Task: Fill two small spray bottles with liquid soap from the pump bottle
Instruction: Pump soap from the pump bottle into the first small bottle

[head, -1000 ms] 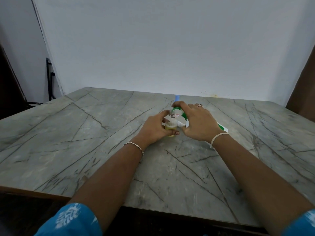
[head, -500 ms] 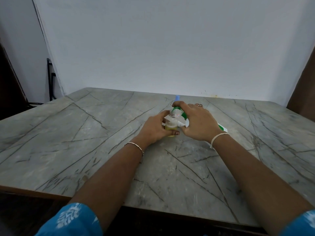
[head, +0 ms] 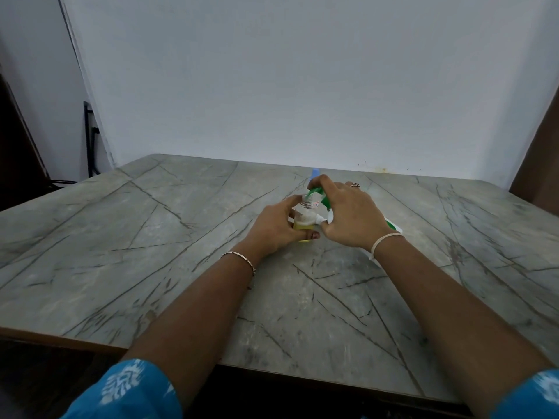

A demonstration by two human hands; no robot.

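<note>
Hardly anything has shifted since the earlier frames: both hands sit at the same spot on the far middle of the table [head: 151,237], and the bottles between them have not visibly changed place. We see the small spray bottle [head: 303,220] standing upright on the tabletop, clear-walled, its threaded neck open at the top with no cap on it. A shallow layer of yellowish liquid soap fills its lowest part, and the rest of it looks empty. Our left hand [head: 276,229] wraps round it from the left, fingers curled behind and the thumb closed across the near side, so the grip is snug on the bottle. Just to the right is the pump bottle [head: 393,228], white with green on its body, lying tilted under our right hand [head: 351,219], with its bottom end reaching out past the wrist to the right. Its green pump head [head: 316,193] curves over to just above the small bottle's open neck. Our right hand is curled over the pump bottle's top, with the forefinger bent down on the green head. A small white piece shows between the two thumbs, and we cannot tell what it belongs to. A blue cap [head: 315,172] peeks out just beyond the hands on the far side, the thing beneath it hidden.
</note>
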